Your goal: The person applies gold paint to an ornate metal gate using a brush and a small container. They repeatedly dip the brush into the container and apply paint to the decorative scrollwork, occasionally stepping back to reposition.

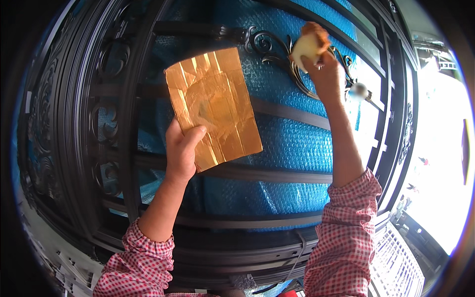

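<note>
The left hand [181,149] grips a creased golden sheet [217,106] above a dark metal frame [277,174]; the right hand [326,74] clasps a cream-and-brown pad [308,48] (slightly blurred) over curled scrollwork [295,73], checked sleeves [346,237] bunched at both forearms; blue bubble wrap [292,146] lies beneath the frame.

The cardboard-like sheet [217,101] was metallic gold; the pad [307,48], cream with orange-brown. Bubble wrap [292,146] read blue, metal bars [267,172] black. Sleeves [346,235] showed red-and-white check with dark squares.

Card [217,99] in left grip [184,148], wad [308,47] in right grip [324,69] before scrollwork [297,78], bubble wrap [292,143] behind bars [289,115]
</note>
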Demonstrator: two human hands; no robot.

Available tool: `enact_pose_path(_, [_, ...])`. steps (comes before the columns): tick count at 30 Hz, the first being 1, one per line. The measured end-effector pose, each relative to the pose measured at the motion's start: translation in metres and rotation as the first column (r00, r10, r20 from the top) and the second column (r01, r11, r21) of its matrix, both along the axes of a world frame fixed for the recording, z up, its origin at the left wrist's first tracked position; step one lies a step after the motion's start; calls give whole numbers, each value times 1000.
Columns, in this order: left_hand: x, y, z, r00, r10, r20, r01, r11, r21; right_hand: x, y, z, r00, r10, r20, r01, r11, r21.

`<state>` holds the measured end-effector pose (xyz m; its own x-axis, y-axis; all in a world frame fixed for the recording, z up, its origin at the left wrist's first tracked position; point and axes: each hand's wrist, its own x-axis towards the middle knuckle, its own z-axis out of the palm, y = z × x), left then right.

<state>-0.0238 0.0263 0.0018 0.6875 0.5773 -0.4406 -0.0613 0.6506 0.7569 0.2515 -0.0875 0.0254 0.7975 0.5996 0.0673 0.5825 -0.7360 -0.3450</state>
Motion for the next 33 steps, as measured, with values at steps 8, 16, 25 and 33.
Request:
enact_pose_path(8, [-5,0,-4,999,33,-9,-33,999,-7,10,-51,8,993,-115,-20,116,993,31])
enact_pose_path(16, [-2,0,-5,1000,11,2,-11,1000,12,50,-24,-28,993,-114,17,110,983,150])
enact_pose_path(25, [-4,0,-7,1000,12,-20,-12,1000,12,57,-26,-27,986,-76,149,58,991,122])
enact_pose_path(33, [-3,0,-6,1000,10,-1,-10,1000,-4,60,-37,-21,983,-127,133,110,985,130])
